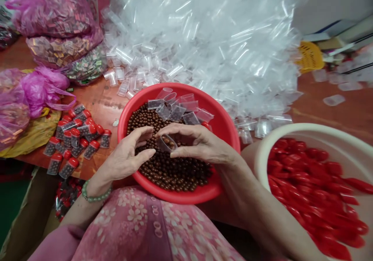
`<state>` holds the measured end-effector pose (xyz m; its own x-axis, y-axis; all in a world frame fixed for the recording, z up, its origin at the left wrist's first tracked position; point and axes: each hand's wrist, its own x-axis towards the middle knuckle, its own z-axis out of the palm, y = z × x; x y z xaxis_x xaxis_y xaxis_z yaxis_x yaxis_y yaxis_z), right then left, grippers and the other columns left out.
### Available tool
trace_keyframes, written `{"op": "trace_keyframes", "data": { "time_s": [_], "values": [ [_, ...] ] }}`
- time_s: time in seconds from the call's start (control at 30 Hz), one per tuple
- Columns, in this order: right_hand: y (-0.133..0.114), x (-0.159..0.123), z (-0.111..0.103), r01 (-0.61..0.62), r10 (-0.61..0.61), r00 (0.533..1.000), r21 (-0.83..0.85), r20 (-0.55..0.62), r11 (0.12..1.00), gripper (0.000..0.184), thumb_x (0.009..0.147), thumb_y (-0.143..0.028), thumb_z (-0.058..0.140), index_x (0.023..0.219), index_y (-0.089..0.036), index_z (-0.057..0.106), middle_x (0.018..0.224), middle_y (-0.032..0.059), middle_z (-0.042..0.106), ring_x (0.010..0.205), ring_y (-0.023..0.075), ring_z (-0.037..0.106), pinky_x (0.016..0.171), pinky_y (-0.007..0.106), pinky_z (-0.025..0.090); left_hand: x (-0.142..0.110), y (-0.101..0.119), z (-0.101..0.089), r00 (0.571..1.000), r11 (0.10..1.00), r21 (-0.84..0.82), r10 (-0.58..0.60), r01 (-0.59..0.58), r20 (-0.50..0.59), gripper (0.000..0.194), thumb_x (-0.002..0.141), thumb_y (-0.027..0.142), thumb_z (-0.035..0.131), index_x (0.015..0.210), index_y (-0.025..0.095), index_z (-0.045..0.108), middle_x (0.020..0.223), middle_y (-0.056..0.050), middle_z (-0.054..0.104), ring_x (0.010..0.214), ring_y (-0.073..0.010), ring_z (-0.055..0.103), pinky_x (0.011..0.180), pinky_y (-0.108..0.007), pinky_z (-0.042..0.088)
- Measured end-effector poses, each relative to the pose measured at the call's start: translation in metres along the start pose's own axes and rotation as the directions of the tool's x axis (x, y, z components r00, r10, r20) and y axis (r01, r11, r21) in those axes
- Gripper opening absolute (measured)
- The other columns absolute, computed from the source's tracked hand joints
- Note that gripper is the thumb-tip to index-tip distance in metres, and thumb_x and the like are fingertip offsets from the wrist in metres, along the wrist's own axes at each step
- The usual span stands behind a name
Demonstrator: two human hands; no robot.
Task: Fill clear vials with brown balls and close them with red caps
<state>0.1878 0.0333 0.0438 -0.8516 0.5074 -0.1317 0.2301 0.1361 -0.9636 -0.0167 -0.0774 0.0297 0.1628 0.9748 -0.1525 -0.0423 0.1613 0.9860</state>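
Observation:
Between the thumb and fingers of my right hand [198, 142] is a small clear plastic container [167, 142] with some brown balls inside, its oval mouth facing me. My left hand [128, 154] is just left of it, thumb and fingers apart with nothing between them. Both hands are over a red basin [224, 136] holding many small brown balls [171, 175]. Several clear containers [177, 113] lie on the balls at the basin's far side, and a bit of red shows near the right hand's knuckles.
A large heap of clear containers [204, 51] covers the table behind the basin. To the right, a cream tub [262, 163] holds red caps [309, 183]. Filled red-capped containers [78, 136] lie at left, near pink bags [58, 20]. A box with more stands below the table edge.

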Motion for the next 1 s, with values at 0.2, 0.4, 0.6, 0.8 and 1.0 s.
{"op": "trace_keyframes", "data": {
  "time_s": [0.2, 0.4, 0.6, 0.8, 1.0],
  "values": [
    [0.002, 0.004, 0.001, 0.052, -0.052, 0.999, 0.023, 0.005, 0.998, 0.04, 0.08, -0.038, 0.073, 0.115, -0.02, 0.067, 0.112, 0.0063, 0.069, 0.104, 0.0205, 0.064, 0.094, 0.037, 0.051, 0.013, 0.004, 0.009, 0.997, 0.994, -0.109, -0.008, 0.016, 0.073, 0.059, 0.085, 0.023, 0.062, 0.139, 0.017, 0.039, 0.149, -0.015, 0.045, 0.138, -0.0273, 0.046, 0.114, -0.044, 0.041],
    [0.002, 0.005, 0.003, 0.094, -0.094, 0.996, 0.08, -0.007, 0.992, 0.042, 0.081, -0.034, 0.073, 0.121, -0.022, 0.067, 0.122, 0.0076, 0.069, 0.114, 0.0213, 0.063, 0.102, 0.039, 0.047, 0.02, 0.0, 0.011, 0.994, 0.999, -0.032, 0.02, -0.017, 0.105, 0.057, 0.087, 0.026, 0.062, 0.14, 0.017, 0.044, 0.145, -0.013, 0.051, 0.134, -0.025, 0.05, 0.113, -0.04, 0.04],
    [0.0, 0.005, 0.004, 0.159, -0.157, 0.986, 0.037, -0.055, 0.987, 0.035, 0.084, -0.034, 0.071, 0.118, -0.025, 0.07, 0.119, 0.0068, 0.071, 0.113, 0.0203, 0.064, 0.102, 0.038, 0.048, 0.021, 0.0, 0.011, 0.993, 0.998, 0.06, 0.024, -0.031, 0.112, 0.055, 0.089, 0.019, 0.058, 0.142, 0.016, 0.044, 0.144, -0.011, 0.054, 0.129, -0.0219, 0.054, 0.112, -0.038, 0.04],
    [-0.003, 0.002, 0.008, 0.117, -0.124, 0.981, -0.053, -0.151, 0.992, 0.037, 0.083, -0.041, 0.072, 0.114, -0.023, 0.071, 0.105, 0.0063, 0.071, 0.095, 0.0191, 0.067, 0.088, 0.034, 0.053, 0.02, 0.005, 0.01, 0.995, 0.986, 0.16, 0.035, -0.049, 0.091, 0.038, 0.091, 0.024, 0.055, 0.129, 0.016, 0.058, 0.123, -0.009, 0.067, 0.113, -0.0209, 0.062, 0.102, -0.034, 0.046],
    [-0.014, 0.004, 0.005, 0.196, -0.22, 0.968, -0.185, -0.12, 0.963, 0.026, 0.087, -0.039, 0.067, 0.107, -0.023, 0.07, 0.095, 0.0053, 0.071, 0.087, 0.017, 0.065, 0.083, 0.032, 0.053, 0.019, 0.005, 0.011, 0.997, 0.979, 0.203, -0.002, -0.015, 0.083, 0.025, 0.09, 0.03, 0.056, 0.104, 0.013, 0.067, 0.095, -0.005, 0.07, 0.087, -0.0183, 0.063, 0.082, -0.03, 0.049]
  ]
}}
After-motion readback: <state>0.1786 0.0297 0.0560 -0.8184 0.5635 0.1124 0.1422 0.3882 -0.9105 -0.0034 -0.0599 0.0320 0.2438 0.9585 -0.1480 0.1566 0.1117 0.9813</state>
